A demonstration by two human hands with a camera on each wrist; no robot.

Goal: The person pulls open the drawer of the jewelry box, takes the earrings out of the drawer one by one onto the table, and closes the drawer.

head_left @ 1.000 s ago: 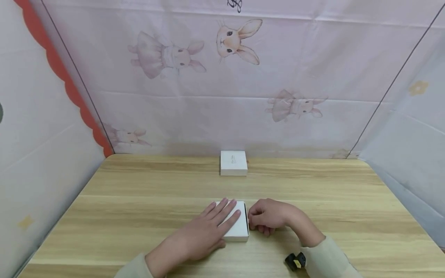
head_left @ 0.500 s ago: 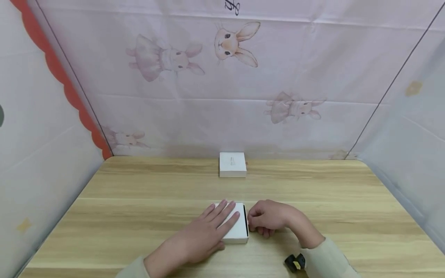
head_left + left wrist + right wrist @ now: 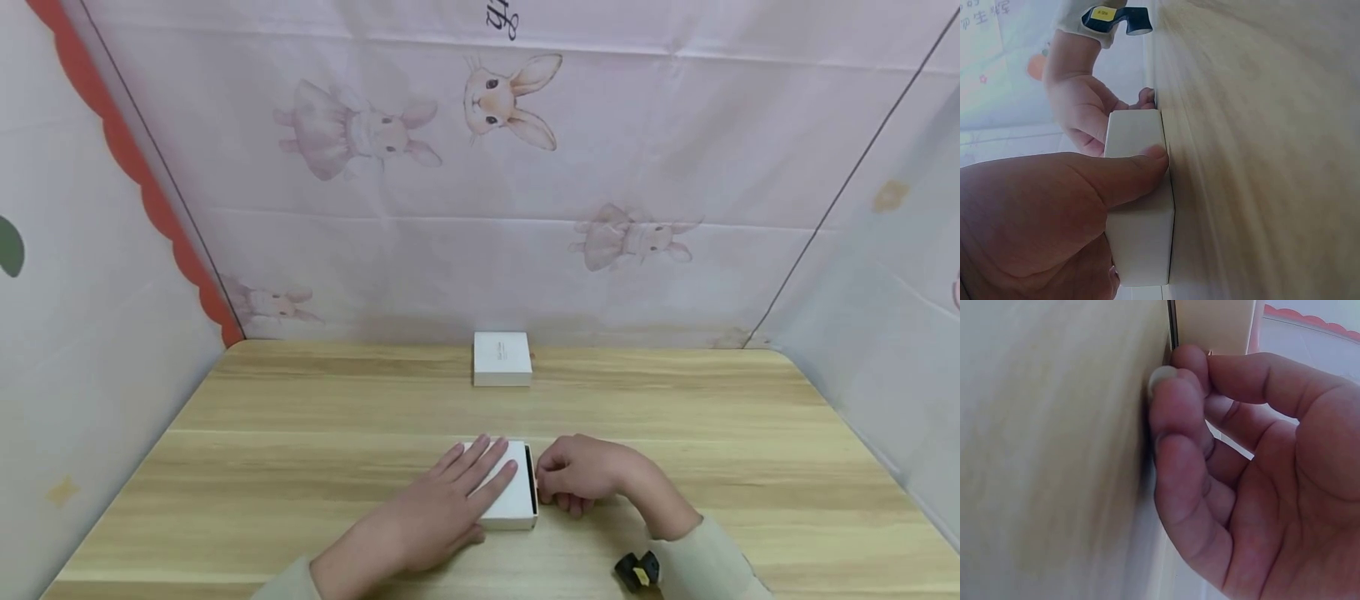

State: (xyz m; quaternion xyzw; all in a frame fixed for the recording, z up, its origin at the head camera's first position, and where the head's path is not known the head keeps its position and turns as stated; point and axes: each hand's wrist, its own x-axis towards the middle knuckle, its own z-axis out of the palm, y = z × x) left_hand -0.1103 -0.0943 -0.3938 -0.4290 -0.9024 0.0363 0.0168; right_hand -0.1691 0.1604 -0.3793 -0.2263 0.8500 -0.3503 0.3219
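Note:
On the wooden table lies a white drawer-style box [image 3: 512, 497], a dark gap along its right end. My left hand [image 3: 438, 508] rests across its top with straight, spread fingers. In the left wrist view the left thumb [image 3: 1132, 175] presses against the near side of the box. Beside the right end, my right hand [image 3: 585, 472] has its thumb and forefinger together, pinching the end of the box's inner drawer. In the right wrist view the right fingertips [image 3: 1190, 367] hide the exact spot they hold, and the other fingers are curled.
A second white box [image 3: 502, 353], with small lettering on top, stands near the back edge of the table [image 3: 315, 400]. Behind it rises a pink curtain [image 3: 480, 267] printed with rabbits. A black device with a yellow label [image 3: 637, 572] sits at the right cuff.
The dark gap at the right end of the box looks slightly wider. Both hands keep nearly the same places, while the head view has tilted up a little.

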